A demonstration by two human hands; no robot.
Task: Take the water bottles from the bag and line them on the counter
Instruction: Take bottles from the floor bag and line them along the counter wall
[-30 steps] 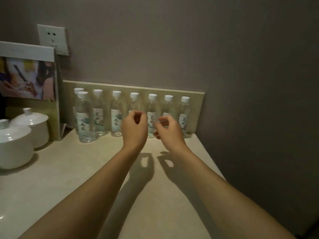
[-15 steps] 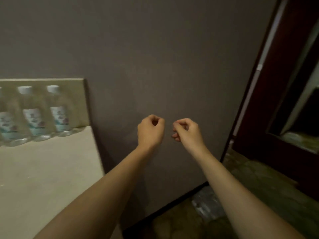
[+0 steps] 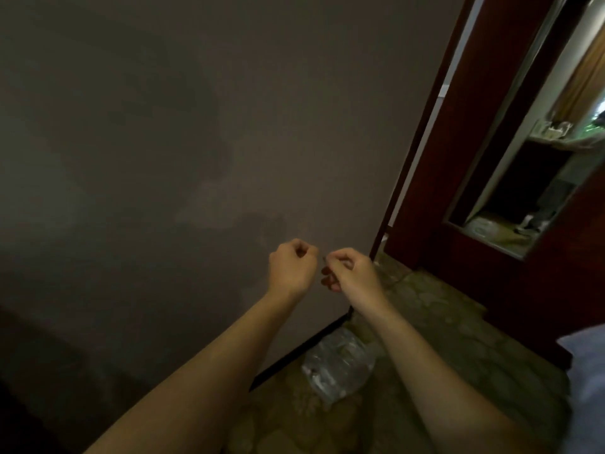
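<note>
While both forearms reach forward in front of a plain grey wall point(image 3: 163, 142), one clear plastic bag point(image 3: 337, 368) lies on the patterned floor point(image 3: 442, 339), at the foot of that wall and just beside its dark baseboard point(image 3: 294, 352). The bag is crumpled and translucent; how many water bottles it contains cannot be told from the blurred picture, and no separate bottle can be made out.

Two hands are in view, raised well above the bag and touching nothing. The left hand point(image 3: 291, 267) is clenched, its fingers curled tight into the palm with nothing inside. The right hand point(image 3: 347, 270) sits just beside it, a narrow gap between them, its fingers also curled inward; they seem to hold nothing, though the fingertips are partly hidden.

To the right of the wall stands one dark reddish wooden door frame point(image 3: 435, 158), with a brighter room beyond it. At the lower right edge, away from the wall, one pale piece of fabric point(image 3: 586, 371) shows.
</note>
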